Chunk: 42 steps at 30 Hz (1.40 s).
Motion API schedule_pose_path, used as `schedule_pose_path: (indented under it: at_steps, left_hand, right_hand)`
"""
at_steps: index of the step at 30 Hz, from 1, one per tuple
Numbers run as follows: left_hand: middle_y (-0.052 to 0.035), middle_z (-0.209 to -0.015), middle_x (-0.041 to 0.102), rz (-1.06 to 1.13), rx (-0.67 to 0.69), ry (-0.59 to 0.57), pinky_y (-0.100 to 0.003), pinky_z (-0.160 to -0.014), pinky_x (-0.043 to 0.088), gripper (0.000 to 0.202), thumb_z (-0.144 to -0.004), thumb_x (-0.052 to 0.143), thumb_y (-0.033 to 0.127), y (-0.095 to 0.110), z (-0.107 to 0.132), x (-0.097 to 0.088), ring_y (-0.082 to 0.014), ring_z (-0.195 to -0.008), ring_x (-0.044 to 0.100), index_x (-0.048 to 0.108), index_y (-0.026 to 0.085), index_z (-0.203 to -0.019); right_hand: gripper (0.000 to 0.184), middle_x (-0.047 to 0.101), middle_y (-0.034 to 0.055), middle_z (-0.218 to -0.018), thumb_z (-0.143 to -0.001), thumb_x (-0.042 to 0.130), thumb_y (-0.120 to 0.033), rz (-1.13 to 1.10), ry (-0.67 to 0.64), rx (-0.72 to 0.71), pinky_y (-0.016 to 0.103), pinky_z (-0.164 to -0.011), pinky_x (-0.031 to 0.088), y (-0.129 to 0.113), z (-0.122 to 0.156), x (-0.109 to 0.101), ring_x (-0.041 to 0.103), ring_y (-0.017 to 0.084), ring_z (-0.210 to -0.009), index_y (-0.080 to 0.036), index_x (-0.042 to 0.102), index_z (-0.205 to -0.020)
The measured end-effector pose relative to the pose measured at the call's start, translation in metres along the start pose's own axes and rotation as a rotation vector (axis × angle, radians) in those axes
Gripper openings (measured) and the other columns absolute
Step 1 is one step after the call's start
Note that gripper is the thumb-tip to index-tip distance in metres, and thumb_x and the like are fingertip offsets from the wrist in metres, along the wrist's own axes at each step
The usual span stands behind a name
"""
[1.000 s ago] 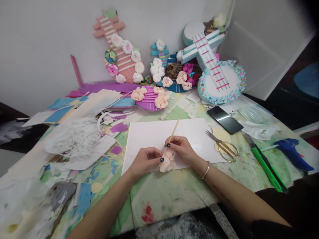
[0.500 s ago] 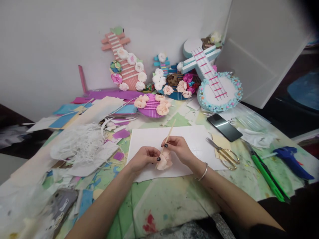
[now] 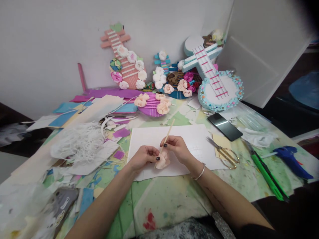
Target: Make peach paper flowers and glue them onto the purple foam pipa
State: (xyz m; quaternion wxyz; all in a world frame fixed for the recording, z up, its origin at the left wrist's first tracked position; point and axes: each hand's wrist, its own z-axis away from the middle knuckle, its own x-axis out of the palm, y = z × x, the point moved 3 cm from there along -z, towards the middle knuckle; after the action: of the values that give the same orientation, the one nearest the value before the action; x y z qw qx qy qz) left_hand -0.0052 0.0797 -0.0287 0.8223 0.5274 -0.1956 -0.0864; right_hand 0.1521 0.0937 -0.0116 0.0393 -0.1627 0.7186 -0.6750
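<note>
Over a white sheet (image 3: 144,132) on the table, both hands work at a peach paper flower (image 3: 163,161). My left hand (image 3: 144,158) pinches the flower's left edge between thumb and fingers. A thin pale wooden stick (image 3: 170,127) slants up from the flower, its upper end free. My right hand (image 3: 175,147) pinches the stick just above the petals, thumb and forefinger together. The stick's lower part is mostly hidden behind the petals and fingers.
Gold-handled scissors (image 3: 228,157), a black phone (image 3: 224,126), a green cutter knife (image 3: 267,176) and a blue glue gun (image 3: 292,162) lie at the right. White paper shreds (image 3: 79,144) heap at the left. Flower-trimmed model instruments (image 3: 220,89) stand at the back.
Both hands keep their hold on the flower and stick. My right hand has shifted slightly left, and the view has moved a little.
</note>
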Motion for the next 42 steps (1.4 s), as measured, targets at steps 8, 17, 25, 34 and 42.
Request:
schedule_pose_path:
  at_steps: [8,17,25,34,42]
  left_hand:
    - [-0.0006,-0.055,0.064,-0.082,0.02,0.061,-0.022,-0.054,0.036,0.016,-0.048,0.079,0.015,0.003,0.005,0.005,-0.0103,-0.051,0.052,0.069,0.012,-0.06]
    - [0.0009,-0.054,0.06,-0.095,0.045,0.039,-0.021,-0.051,0.033,0.017,-0.051,0.079,0.017,0.002,0.006,0.008,-0.0092,-0.05,0.049,0.067,0.011,-0.061]
    - [0.0014,-0.054,0.06,0.059,0.06,0.077,-0.019,-0.047,0.03,0.02,-0.053,0.081,0.019,-0.003,0.002,0.001,-0.0069,-0.047,0.047,0.066,0.012,-0.064]
    - [0.001,-0.058,0.063,0.261,0.133,0.184,-0.019,-0.055,0.039,0.02,-0.055,0.081,0.02,-0.007,-0.002,-0.006,-0.0071,-0.053,0.054,0.066,0.013,-0.067]
    - [0.0004,-0.059,0.065,0.296,0.13,0.177,-0.018,-0.056,0.043,0.022,-0.053,0.083,0.017,-0.007,-0.002,-0.006,-0.0076,-0.055,0.057,0.067,0.012,-0.068]
  right_hand:
    - [0.017,0.063,0.0022,-0.067,-0.07,0.07,-0.033,0.046,0.01,-0.003,0.026,-0.057,0.044,0.001,0.005,-0.001,0.056,0.013,-0.06,-0.016,0.067,-0.071]
    - [0.012,0.066,0.0021,-0.068,-0.069,0.068,-0.028,0.102,0.048,-0.006,0.028,-0.064,0.045,0.004,0.006,-0.005,0.058,0.014,-0.064,-0.017,0.067,-0.071]
    - [0.021,0.058,0.0058,-0.103,-0.078,0.064,-0.027,0.27,0.242,-0.233,0.028,-0.072,0.044,-0.009,0.013,-0.007,0.054,0.016,-0.085,-0.021,0.061,-0.097]
    - [0.008,0.053,0.0033,-0.081,-0.078,0.066,-0.026,0.573,0.118,-0.281,0.029,-0.068,0.04,-0.016,0.021,0.008,0.052,0.016,-0.078,-0.019,0.065,-0.075]
    - [0.008,0.056,0.0028,-0.081,-0.077,0.067,-0.025,0.468,0.043,-0.131,0.026,-0.065,0.037,0.0,0.016,0.005,0.051,0.014,-0.074,-0.018,0.068,-0.075]
